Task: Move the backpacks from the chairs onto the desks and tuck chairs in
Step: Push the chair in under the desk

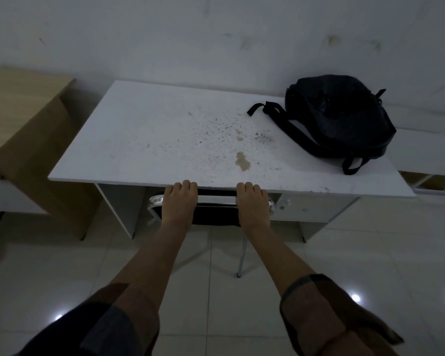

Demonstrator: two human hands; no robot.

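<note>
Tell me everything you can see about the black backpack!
The black backpack looks like soft dark fabric. It lies slumped on its side at the far right corner of the white desk, near the wall. Its straps trail loose across the desktop; one loop reaches the right edge. Nothing but the desk touches it.

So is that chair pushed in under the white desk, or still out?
Mostly in: the chair has its backrest at the desk front edge, seat hidden beneath; both hands grip it.

No text, label, brand, number or sign can be read anywhere in the head view.
</note>
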